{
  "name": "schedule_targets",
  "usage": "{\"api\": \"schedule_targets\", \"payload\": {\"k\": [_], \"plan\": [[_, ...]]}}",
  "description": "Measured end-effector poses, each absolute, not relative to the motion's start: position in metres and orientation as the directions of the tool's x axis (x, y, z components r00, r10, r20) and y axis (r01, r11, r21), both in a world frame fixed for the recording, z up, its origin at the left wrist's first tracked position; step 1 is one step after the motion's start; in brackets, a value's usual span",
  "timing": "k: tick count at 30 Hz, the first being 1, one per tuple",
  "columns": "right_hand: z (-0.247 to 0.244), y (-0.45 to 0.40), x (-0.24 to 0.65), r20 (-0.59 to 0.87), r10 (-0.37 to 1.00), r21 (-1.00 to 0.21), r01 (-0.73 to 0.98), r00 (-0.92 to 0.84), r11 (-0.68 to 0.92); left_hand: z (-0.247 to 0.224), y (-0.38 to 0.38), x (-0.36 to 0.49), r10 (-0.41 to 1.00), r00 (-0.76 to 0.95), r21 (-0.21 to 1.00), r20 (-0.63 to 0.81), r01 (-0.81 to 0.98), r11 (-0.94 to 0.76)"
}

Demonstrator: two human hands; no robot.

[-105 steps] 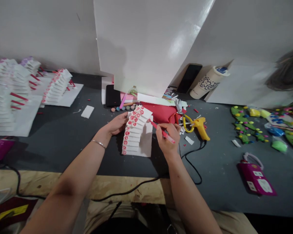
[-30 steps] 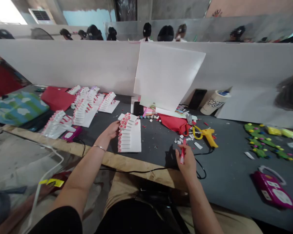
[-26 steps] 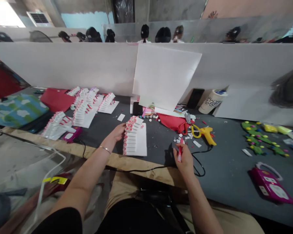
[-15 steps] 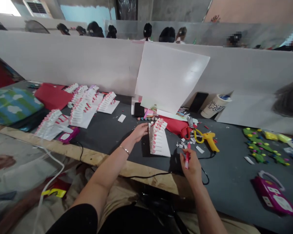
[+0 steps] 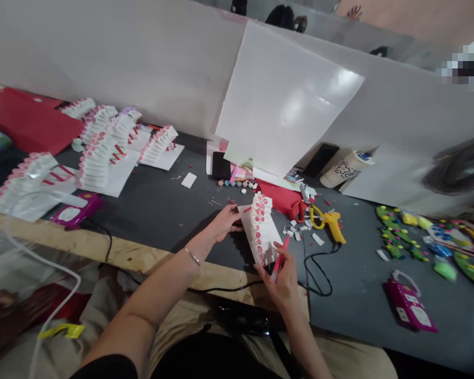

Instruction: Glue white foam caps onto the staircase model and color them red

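Note:
A white card piece point(image 5: 274, 231) with a row of small white and red-pink tabs lies tilted on the dark table in front of me. My left hand point(image 5: 228, 221) has its fingers at the card's upper left edge, gripping it there. A red-pink pen point(image 5: 277, 266) is held in my right hand point(image 5: 282, 273), whose fingers also touch the card's lower end. White paper scraps point(image 5: 298, 230) lie right of the card. Red-handled scissors point(image 5: 298, 210) and a yellow glue gun point(image 5: 334, 226) rest beyond them.
Several similar card pieces point(image 5: 98, 166) stand at the left near a purple power box point(image 5: 77, 209). Another purple box point(image 5: 411, 305) sits at the right. A cup point(image 5: 344, 169), a phone point(image 5: 321, 159) and a large white sheet point(image 5: 284, 100) are at the back. Black cable crosses the table's front.
My right hand has moved left with the pen to the card's lower end. The card has turned, its lower end now further right. The view has shifted downward.

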State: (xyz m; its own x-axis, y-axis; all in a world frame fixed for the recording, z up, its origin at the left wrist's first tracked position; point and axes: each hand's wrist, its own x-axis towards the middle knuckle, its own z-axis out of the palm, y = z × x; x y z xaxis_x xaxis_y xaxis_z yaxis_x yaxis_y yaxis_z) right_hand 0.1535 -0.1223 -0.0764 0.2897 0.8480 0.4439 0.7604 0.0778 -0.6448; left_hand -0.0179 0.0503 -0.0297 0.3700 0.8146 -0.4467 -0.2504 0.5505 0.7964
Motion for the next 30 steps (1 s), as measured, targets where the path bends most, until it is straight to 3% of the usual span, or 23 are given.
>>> {"api": "schedule_targets", "payload": {"k": [6, 10, 13, 15, 24, 27, 30], "plan": [[-0.078, -0.126, 0.163, 0.425, 0.842, -0.638, 0.77, 0.332, 0.019, -0.041, 0.062, -0.027, 0.86, 0.349, 0.901, -0.371, -0.09, 0.425], [-0.08, -0.118, 0.171, 0.41, 0.828, -0.645, 0.764, 0.382, -0.034, -0.041, 0.081, -0.038, 0.968, 0.22, 0.983, -0.124, 0.158, 0.09], [-0.081, -0.115, 0.178, 0.396, 0.823, -0.647, 0.759, 0.408, -0.065, -0.036, 0.096, -0.037, 0.961, 0.257, 0.899, 0.101, 0.39, -0.199], [-0.081, -0.114, 0.181, 0.387, 0.826, -0.637, 0.766, 0.409, -0.081, -0.034, 0.103, -0.032, 0.923, 0.368, 0.829, 0.109, 0.478, -0.289], [-0.078, -0.114, 0.18, 0.396, 0.836, -0.609, 0.79, 0.38, -0.07, -0.039, 0.112, -0.026, 0.843, 0.529, 0.658, 0.098, 0.602, -0.454], [-0.078, -0.114, 0.181, 0.381, 0.84, -0.615, 0.784, 0.387, -0.082, -0.034, 0.11, -0.032, 0.852, 0.513, 0.685, 0.109, 0.582, -0.438], [-0.078, -0.115, 0.182, 0.363, 0.843, -0.636, 0.767, 0.397, -0.087, -0.029, 0.102, -0.034, 0.89, 0.431, 0.787, 0.148, 0.494, -0.369]]}}
